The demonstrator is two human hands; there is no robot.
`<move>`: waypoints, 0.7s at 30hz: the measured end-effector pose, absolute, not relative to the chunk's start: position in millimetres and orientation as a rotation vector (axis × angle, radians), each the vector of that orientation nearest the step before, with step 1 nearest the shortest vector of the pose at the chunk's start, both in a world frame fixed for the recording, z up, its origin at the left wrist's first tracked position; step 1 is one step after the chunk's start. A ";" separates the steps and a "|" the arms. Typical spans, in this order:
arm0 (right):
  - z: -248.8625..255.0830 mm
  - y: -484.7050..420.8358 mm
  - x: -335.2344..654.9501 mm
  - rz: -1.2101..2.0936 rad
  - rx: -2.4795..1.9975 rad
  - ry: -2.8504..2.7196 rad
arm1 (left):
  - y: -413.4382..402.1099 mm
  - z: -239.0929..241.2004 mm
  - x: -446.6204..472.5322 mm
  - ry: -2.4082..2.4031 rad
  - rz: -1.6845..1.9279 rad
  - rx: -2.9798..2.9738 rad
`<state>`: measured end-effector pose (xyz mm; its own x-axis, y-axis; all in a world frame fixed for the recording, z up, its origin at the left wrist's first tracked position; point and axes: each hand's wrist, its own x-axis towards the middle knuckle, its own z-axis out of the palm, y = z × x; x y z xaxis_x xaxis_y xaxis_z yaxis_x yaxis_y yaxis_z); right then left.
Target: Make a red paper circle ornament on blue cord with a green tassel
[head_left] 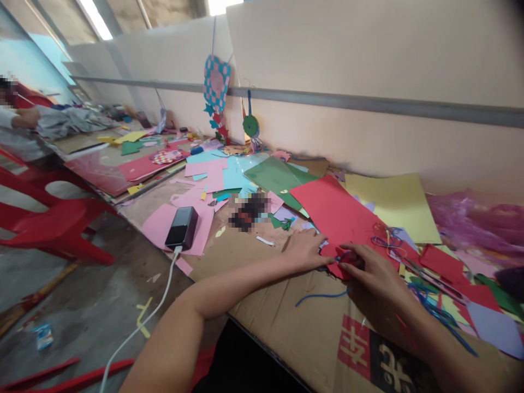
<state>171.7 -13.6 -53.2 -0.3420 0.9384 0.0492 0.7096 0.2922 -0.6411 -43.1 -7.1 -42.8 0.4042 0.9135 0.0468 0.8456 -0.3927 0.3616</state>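
Observation:
Between my two hands lies a small red craft piece (339,268), low over the cardboard in front of me. My left hand (303,252) grips its left side, with the fingers bent over the edge. On the other side my right hand (370,268) pinches it between thumb and fingers. A blue cord (321,297) trails from under my right hand onto the cardboard. Dark bits of cord show at the piece's edges, but my fingers hide most of it. Just behind is a large red sheet (333,210).
Scissors (440,281), blue cord loops (436,311) and paper scraps lie to the right. A power bank (182,226) with a white cable (164,297) rests on pink paper at left. Checkered (216,82) and green (250,126) ornaments hang by the wall. A red chair (61,218) and another person (20,128) are further left.

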 end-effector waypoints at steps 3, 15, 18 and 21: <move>-53.4 -16.2 169.8 0.754 -1.486 -2.108 | -8.9 -43.7 -40.1 1.498 0.356 2.365; -53.1 -15.2 171.1 0.720 -1.447 -2.096 | -13.8 -42.5 -38.5 1.461 0.411 2.269; -50.9 -14.8 171.0 0.714 -1.435 -2.067 | -11.0 -44.6 -39.7 1.404 0.504 2.152; -46.6 -13.4 171.9 0.708 -1.438 -2.041 | -7.8 -50.8 -40.1 1.307 0.587 1.918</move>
